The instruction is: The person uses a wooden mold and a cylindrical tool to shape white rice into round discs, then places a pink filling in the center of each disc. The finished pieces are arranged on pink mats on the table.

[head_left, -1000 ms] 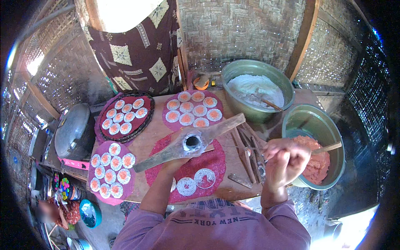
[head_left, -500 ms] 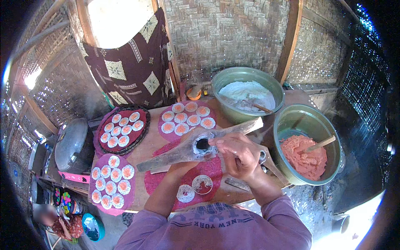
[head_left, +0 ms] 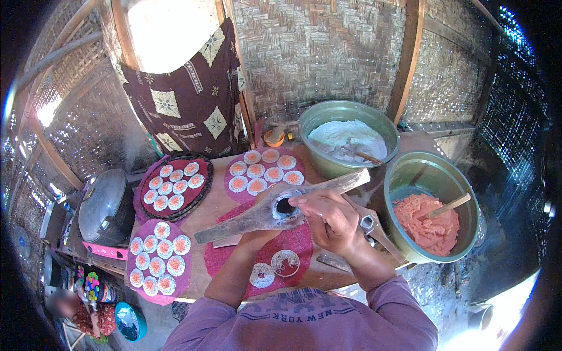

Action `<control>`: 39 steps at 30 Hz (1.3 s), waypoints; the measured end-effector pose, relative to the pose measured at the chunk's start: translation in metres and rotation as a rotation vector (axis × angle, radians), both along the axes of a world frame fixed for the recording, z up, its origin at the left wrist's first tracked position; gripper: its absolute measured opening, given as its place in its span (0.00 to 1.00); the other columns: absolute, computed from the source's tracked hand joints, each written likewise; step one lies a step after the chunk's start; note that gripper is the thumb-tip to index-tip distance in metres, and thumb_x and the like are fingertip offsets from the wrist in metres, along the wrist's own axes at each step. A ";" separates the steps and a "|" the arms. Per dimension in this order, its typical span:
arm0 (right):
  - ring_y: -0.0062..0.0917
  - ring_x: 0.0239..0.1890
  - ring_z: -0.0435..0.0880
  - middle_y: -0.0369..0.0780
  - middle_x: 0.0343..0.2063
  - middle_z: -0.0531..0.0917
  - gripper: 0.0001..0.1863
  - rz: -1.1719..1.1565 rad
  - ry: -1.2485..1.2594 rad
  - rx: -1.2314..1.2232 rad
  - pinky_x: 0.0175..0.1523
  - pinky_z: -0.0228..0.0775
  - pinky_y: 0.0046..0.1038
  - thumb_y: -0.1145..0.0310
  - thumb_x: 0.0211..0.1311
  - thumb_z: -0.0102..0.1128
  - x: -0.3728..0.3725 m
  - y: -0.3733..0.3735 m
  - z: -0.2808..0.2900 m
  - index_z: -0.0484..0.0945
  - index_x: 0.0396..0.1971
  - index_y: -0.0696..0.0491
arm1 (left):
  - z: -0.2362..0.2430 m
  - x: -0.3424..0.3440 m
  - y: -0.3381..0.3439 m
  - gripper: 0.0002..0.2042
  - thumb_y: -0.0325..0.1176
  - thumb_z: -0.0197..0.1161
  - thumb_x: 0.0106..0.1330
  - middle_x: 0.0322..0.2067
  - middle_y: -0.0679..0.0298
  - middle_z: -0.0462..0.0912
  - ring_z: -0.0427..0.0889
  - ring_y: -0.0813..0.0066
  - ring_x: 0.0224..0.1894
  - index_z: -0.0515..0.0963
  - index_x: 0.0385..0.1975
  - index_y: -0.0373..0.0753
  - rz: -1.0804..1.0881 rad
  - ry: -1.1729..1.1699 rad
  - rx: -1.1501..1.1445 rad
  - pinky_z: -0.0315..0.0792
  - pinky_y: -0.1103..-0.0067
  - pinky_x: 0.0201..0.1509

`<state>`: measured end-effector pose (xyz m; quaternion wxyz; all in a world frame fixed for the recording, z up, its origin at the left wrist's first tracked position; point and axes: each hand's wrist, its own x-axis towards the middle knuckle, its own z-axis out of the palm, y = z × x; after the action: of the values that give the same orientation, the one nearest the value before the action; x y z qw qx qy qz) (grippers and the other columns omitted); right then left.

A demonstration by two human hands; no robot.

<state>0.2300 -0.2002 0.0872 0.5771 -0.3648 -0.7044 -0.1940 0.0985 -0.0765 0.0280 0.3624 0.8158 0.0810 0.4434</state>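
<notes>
A long wooden press (head_left: 231,228) with a dark, pale-smeared round opening spans the middle above the red mat (head_left: 228,263). My left hand (head_left: 257,237) holds it from underneath, fingers mostly hidden. My right hand (head_left: 331,222) has its fingertips at the opening's rim, fingers curled; anything in them is hidden. White lacy rounds (head_left: 262,275) lie on the mat below. Right of my hand are wooden tools with a metal ring (head_left: 367,223).
Mats (head_left: 158,281) and a dark round tray (head_left: 205,169) carry several orange-centred white rounds. Two green basins hold white batter (head_left: 345,137) and pink paste (head_left: 421,228), with sticks. A lidded pot (head_left: 102,205) is left. A person (head_left: 96,319) sits lower left beside a teal basin (head_left: 132,333).
My right hand has moved left from beside the pink paste basin to the press's opening. The press has moved slightly right. The view has also shifted a little.
</notes>
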 end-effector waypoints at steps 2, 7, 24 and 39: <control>0.33 0.35 0.85 0.43 0.35 0.85 0.15 -0.014 -0.008 0.007 0.39 0.78 0.30 0.86 0.54 0.60 0.000 0.001 0.000 0.73 0.41 0.56 | -0.003 0.000 0.001 0.25 0.30 0.71 0.53 0.46 0.60 0.77 0.76 0.67 0.50 0.70 0.51 0.38 -0.017 -0.010 -0.004 0.68 0.73 0.56; 0.34 0.35 0.84 0.42 0.36 0.85 0.18 -0.003 -0.008 -0.010 0.39 0.77 0.31 0.85 0.50 0.63 -0.001 0.002 -0.002 0.75 0.42 0.57 | -0.008 -0.003 0.009 0.28 0.32 0.72 0.54 0.49 0.60 0.75 0.74 0.67 0.53 0.68 0.54 0.39 -0.075 0.098 -0.002 0.66 0.73 0.60; 0.29 0.29 0.81 0.38 0.29 0.85 0.15 -0.169 0.068 -0.090 0.35 0.73 0.27 0.81 0.47 0.69 -0.011 -0.003 0.008 0.82 0.38 0.56 | -0.013 -0.003 0.004 0.25 0.32 0.70 0.54 0.45 0.61 0.78 0.77 0.67 0.49 0.69 0.52 0.40 -0.091 0.037 -0.133 0.70 0.72 0.54; 0.29 0.27 0.81 0.42 0.27 0.85 0.06 -0.153 0.371 -0.285 0.33 0.73 0.27 0.75 0.49 0.71 -0.004 0.023 -0.006 0.85 0.28 0.57 | -0.020 0.007 0.010 0.28 0.37 0.66 0.61 0.55 0.58 0.73 0.73 0.65 0.58 0.65 0.60 0.40 -0.065 0.274 -0.057 0.66 0.71 0.63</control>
<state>0.2264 -0.1770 0.0809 0.6229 -0.5241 -0.5771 -0.0655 0.1055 -0.0664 0.0084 0.3852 0.8601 0.1160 0.3136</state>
